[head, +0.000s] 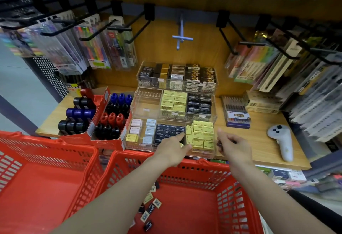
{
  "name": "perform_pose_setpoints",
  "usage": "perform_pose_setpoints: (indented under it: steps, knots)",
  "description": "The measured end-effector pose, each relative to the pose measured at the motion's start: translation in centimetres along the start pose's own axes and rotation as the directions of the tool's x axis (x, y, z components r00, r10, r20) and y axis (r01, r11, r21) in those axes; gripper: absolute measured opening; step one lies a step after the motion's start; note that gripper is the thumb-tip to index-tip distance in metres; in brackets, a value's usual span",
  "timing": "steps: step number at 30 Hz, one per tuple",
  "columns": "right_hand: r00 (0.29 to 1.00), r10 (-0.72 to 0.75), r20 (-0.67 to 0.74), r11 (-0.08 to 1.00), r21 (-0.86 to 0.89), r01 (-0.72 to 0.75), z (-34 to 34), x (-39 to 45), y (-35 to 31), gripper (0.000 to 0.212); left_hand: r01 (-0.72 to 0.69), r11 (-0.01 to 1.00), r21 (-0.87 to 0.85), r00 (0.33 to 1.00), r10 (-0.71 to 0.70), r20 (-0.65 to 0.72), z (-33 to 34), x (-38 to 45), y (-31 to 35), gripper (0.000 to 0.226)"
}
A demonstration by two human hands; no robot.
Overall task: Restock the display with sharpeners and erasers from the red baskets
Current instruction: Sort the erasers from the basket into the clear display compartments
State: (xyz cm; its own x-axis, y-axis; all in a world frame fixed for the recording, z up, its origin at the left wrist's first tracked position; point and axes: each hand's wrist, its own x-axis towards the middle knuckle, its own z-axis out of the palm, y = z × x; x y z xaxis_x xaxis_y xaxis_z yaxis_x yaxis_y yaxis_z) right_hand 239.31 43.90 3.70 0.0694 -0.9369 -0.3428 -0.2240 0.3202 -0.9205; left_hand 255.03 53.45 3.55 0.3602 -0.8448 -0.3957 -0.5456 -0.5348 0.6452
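While both hands reach over the near red basket [231, 187], yellow erasers [202, 135] fill the clear display's [146, 100] near right compartment.
Left hand [174, 148] points a straight forefinger at them; right hand [234, 145] hovers, fingers loosely curled, holding nothing. Loose erasers [150, 207] lie in the basket.

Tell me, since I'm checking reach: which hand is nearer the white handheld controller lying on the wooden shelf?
Right. The right hand hovers by the clear display's front right corner, apart from the controller lying further right. The left hand is further left, at the front tier.
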Motion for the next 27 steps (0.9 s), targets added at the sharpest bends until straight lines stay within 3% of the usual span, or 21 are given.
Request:
perform_pose_setpoints:
  steps: [1,3,4,6,8,12,13,15,17,19,21,24,27]
  knots:
    - [0.98,0.186,0.073,0.944,0.262,-0.199,-0.5,-0.5,-0.4,0.024,0.015,0.999,-0.034,1.0,-0.015,-0.01,-0.1,-0.2,0.1,0.061]
    - [0.912,0.313,0.267,0.747,0.524,-0.409,-1.5,-1.7,-1.2,0.02,0.062,0.969,-0.237,0.997,-0.07,-0.026,-0.6,-0.6,0.2,0.046]
    - [0.887,0.309,0.342,0.686,0.566,-0.457,-1.9,-2.3,-1.6,0.022,0.107,0.905,-0.412,0.993,-0.119,-0.003,-0.8,-0.9,0.4,0.035]
    - [0.853,0.249,0.458,0.622,0.599,-0.504,-2.2,-3.5,-2.2,0.033,0.212,0.678,-0.704,0.976,-0.18,0.121,-1.7,-2.0,1.1,0.022]
    - [0.816,0.212,0.538,0.597,0.59,-0.544,-2.4,-4.8,-3.0,0.045,0.284,0.476,-0.833,0.959,-0.163,0.233,-2.6,-3.7,1.8,0.021]
    - [0.774,0.233,0.589,0.722,0.429,-0.543,-2.9,-7.2,-4.8,0.038,0.382,0.222,-0.897,0.924,-0.123,0.363,-4.2,-6.6,2.3,0.034]
    - [0.785,0.255,0.564,0.793,0.343,-0.504,-3.0,-7.8,-5.1,0.039,0.393,0.159,-0.906,0.919,-0.11,0.38,-4.5,-7.2,2.3,0.037]
    - [0.839,0.2,0.506,0.955,0.089,-0.282,-2.9,-8.7,-5.6,0.037,0.391,0.081,-0.917,0.92,-0.076,0.386,-4.8,-8.0,2.6,0.04]
    - [0.868,0.024,0.496,0.993,-0.112,0.037,-2.7,-9.7,-6.1,0.031,0.384,0.074,-0.92,0.923,-0.05,0.381,-4.8,-8.5,3.0,0.038]
    - [0.835,-0.154,0.529,0.945,-0.168,0.281,-2.4,-10.2,-6.6,0.027,0.381,0.113,-0.918,0.924,-0.025,0.381,-4.6,-8.9,3.4,0.032]
    - [0.785,-0.267,0.559,0.866,-0.218,0.45,-2.1,-10.3,-6.7,0.029,0.341,0.219,-0.914,0.938,-0.014,0.347,-4.2,-9.0,3.7,0.022]
    - [0.775,-0.284,0.564,0.86,-0.208,0.466,-1.8,-9.9,-6.4,0.023,0.219,0.403,-0.889,0.971,0.004,0.241,-3.5,-8.6,3.5,0.027]
    - [0.774,-0.194,0.603,0.926,-0.148,0.348,-2.0,-9.2,-5.8,0.021,0.145,0.453,-0.88,0.987,0.003,0.164,-3.5,-7.8,3.1,0.035]
